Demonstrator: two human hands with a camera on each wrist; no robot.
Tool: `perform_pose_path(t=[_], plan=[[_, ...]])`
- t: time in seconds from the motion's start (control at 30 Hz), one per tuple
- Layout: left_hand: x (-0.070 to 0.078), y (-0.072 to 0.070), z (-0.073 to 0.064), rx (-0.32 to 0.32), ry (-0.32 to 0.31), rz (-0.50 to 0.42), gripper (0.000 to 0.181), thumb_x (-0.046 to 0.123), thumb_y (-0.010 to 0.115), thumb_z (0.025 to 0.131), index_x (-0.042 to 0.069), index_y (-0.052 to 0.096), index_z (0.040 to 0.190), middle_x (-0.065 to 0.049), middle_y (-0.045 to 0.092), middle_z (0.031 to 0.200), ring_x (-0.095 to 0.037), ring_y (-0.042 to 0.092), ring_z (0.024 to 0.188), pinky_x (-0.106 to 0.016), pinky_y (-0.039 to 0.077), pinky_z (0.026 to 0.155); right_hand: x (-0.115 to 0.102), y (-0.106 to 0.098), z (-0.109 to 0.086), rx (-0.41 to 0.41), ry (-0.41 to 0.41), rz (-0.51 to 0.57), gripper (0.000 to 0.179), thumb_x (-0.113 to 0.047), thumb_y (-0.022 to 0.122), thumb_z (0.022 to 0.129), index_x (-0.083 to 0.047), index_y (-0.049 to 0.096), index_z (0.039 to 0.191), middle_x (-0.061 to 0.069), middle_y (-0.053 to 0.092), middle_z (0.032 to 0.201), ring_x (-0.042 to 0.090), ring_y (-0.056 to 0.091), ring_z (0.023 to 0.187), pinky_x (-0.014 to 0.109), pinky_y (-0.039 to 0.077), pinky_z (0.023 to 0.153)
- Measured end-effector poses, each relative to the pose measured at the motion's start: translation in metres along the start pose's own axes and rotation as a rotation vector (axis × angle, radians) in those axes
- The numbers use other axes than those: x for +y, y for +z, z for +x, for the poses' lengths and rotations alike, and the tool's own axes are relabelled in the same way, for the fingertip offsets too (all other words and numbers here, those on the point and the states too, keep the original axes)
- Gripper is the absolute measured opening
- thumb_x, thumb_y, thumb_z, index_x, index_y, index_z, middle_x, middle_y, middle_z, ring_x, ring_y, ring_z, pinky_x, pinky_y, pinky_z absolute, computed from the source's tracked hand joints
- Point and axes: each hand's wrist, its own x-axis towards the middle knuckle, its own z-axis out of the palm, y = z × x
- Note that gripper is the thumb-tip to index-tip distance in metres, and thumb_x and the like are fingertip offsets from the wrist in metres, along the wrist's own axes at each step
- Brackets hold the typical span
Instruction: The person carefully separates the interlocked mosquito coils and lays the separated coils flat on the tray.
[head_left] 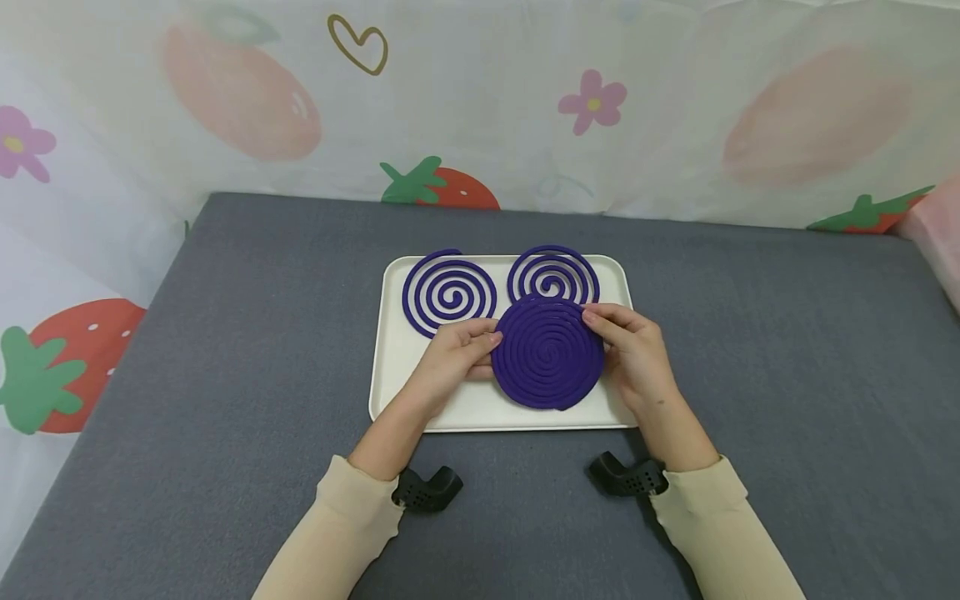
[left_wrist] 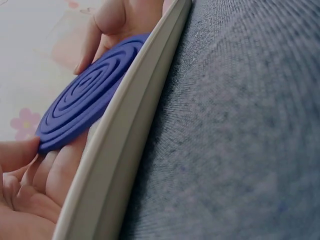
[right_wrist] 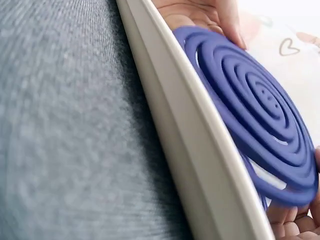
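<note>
A dark purple mosquito coil (head_left: 549, 354), its turns packed close into a full disc, is held above the front of a white tray (head_left: 393, 392). My left hand (head_left: 453, 358) pinches its left edge, thumb on top and fingers beneath. At the opposite edge, my right hand (head_left: 637, 354) grips it the same way. In the right wrist view, light gaps show between some outer turns of the held coil (right_wrist: 240, 95). Behind it lie two loose-wound single coils: a left coil (head_left: 452, 297) and a right coil (head_left: 551, 285), the latter partly hidden by the held one.
The tray stands on a grey cloth-covered table (head_left: 247, 350). A printed curtain (head_left: 480, 92) with strawberries and flowers hangs behind and at the left. Black wrist mounts, one left (head_left: 427, 490) and one right (head_left: 628, 477), stick inward from the sleeves. Something pink (head_left: 937, 225) shows at the right edge.
</note>
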Motion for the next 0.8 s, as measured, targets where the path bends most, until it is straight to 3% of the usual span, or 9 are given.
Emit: perform_pose_path(t=[0.17, 0.27, 0.5, 0.8], plan=[[0.0015, -0.0027, 0.0004, 0.103, -0.014, -0.024, 0.034, 0.000, 0.045, 0.097, -0.017, 0.047, 0.126, -0.033, 0.058, 0.115, -0.020, 0.066, 0.092, -0.026, 0.056, 0.072, 0.0005, -0.0009, 0.0005, -0.056, 0.002, -0.083, 0.032, 0.006, 0.059, 0.088, -0.019, 0.073, 0.075, -0.006, 0.064, 0.076, 0.005, 0.053, 0.068, 0.015, 0.042, 0.057], [0.0028, -0.0044, -0.0004, 0.129, -0.028, -0.028, 0.034, 0.000, 0.044, 0.097, -0.016, 0.047, 0.127, -0.032, 0.058, 0.114, -0.019, 0.066, 0.090, -0.025, 0.056, 0.070, 0.0009, -0.0010, 0.0001, -0.072, -0.001, -0.111, 0.031, 0.005, 0.060, 0.088, -0.019, 0.073, 0.075, -0.006, 0.062, 0.074, 0.005, 0.050, 0.066, 0.016, 0.040, 0.056], [0.0036, -0.0063, -0.0009, 0.129, -0.035, -0.050, 0.033, 0.000, 0.045, 0.097, -0.017, 0.047, 0.126, -0.027, 0.063, 0.107, -0.009, 0.067, 0.078, -0.023, 0.056, 0.066, 0.0008, -0.0009, -0.0002, -0.084, -0.020, -0.119, 0.032, 0.006, 0.059, 0.089, -0.019, 0.073, 0.076, -0.005, 0.062, 0.073, 0.005, 0.049, 0.065, 0.016, 0.040, 0.055], [0.0038, -0.0072, -0.0007, 0.109, -0.037, -0.081, 0.033, -0.002, 0.044, 0.097, -0.020, 0.046, 0.124, -0.011, 0.067, 0.092, -0.006, 0.066, 0.073, -0.022, 0.056, 0.065, 0.0015, -0.0015, -0.0007, -0.096, -0.059, -0.096, 0.034, 0.009, 0.057, 0.089, -0.019, 0.073, 0.076, -0.005, 0.063, 0.074, 0.005, 0.053, 0.066, 0.015, 0.043, 0.056]])
